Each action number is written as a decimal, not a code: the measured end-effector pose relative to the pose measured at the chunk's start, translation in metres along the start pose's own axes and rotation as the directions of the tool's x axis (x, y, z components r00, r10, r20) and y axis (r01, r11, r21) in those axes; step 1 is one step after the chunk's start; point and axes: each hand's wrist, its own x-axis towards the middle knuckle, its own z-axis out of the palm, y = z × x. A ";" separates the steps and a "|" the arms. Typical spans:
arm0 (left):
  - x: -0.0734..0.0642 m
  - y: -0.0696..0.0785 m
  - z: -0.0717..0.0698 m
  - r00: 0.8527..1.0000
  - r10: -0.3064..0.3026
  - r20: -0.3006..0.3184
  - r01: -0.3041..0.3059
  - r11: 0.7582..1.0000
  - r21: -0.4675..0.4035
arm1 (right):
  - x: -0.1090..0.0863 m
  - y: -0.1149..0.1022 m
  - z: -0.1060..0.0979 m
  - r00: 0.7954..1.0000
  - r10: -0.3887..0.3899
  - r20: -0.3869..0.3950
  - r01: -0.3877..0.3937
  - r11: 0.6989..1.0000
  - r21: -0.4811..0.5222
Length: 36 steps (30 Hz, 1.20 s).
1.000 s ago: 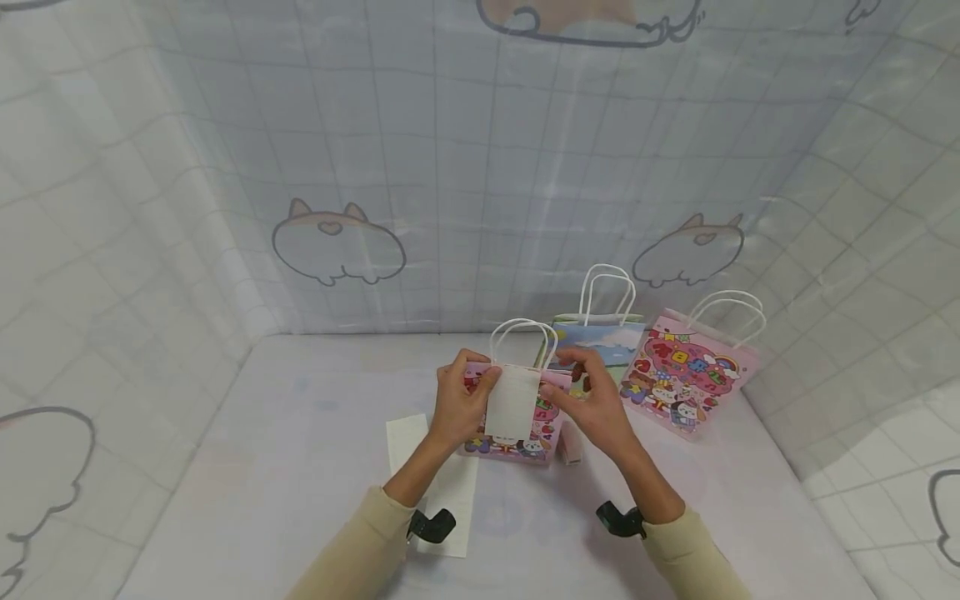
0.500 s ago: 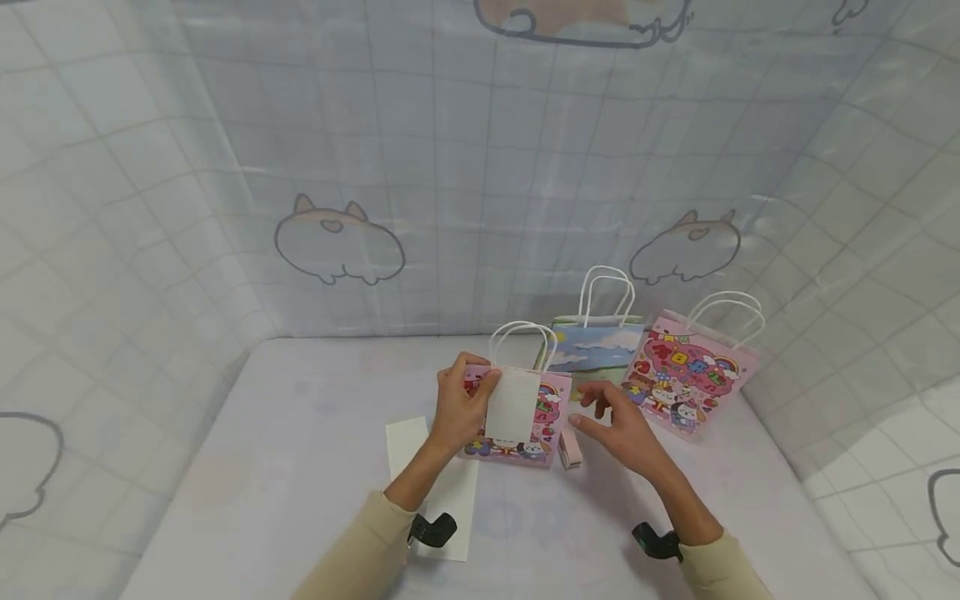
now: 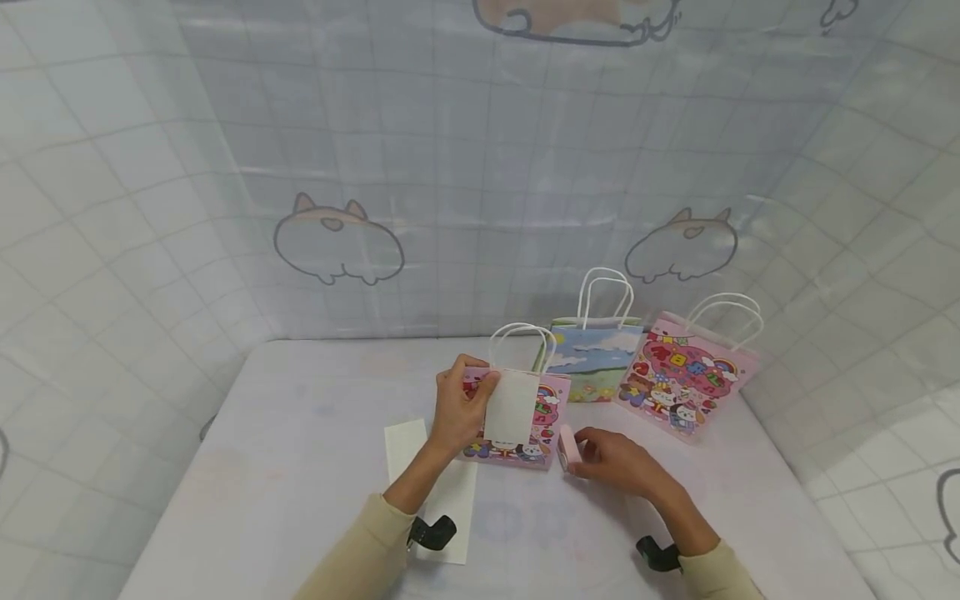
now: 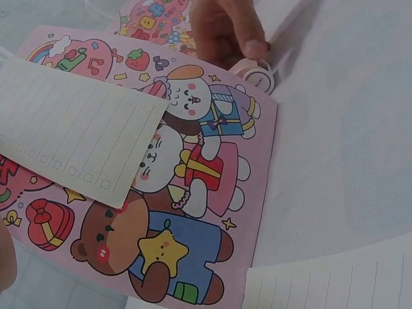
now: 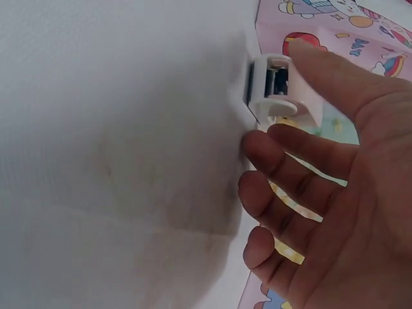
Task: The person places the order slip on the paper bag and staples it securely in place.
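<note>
My left hand (image 3: pixel 461 404) pinches a cream lined note (image 3: pixel 512 408) against the upper front of a small pink cartoon gift bag (image 3: pixel 551 417) with white handles. In the left wrist view, lines and small checkboxes show on the note (image 4: pixel 77 122), which covers part of the printed animals. Just right of the bag, my right hand (image 3: pixel 618 461) holds a small pink stapler (image 3: pixel 567 448) between thumb and fingers. The right wrist view shows the stapler's open end (image 5: pixel 278 84) with dark metal inside, the thumb on one side and curled fingertips on the other.
A long cream lined sheet (image 3: pixel 450 517) lies on the white table partly under my left forearm. Behind stand a blue landscape gift bag (image 3: pixel 596 350) and another pink cartoon bag (image 3: pixel 678 375). Draped grid-patterned sheets (image 3: pixel 480 208) enclose the table.
My right hand has left the bag's upper right edge, moved down and right, and taken hold of the stapler. My left hand stays on the note and bag.
</note>
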 end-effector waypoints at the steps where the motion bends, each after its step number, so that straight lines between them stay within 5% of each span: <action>1: -0.001 0.006 -0.001 1.000 0.000 0.000 0.000 1.000 -0.004 | 0.001 0.000 0.001 1.000 0.006 0.004 -0.006 1.000 -0.007; 7: -0.001 0.006 -0.001 1.000 -0.004 0.014 0.004 1.000 -0.015 | 0.002 -0.001 0.004 0.999 0.033 -0.002 -0.033 0.999 -0.031; 16: -0.001 -0.030 0.004 0.998 -0.068 -0.008 0.068 0.998 0.005 | 0.004 -0.005 0.002 0.999 0.041 -0.001 -0.041 0.998 -0.037; 36: -0.002 -0.031 0.004 0.996 -0.092 0.006 0.092 0.996 -0.013 | 0.012 -0.020 0.018 0.988 0.123 -0.093 -0.137 0.976 -0.170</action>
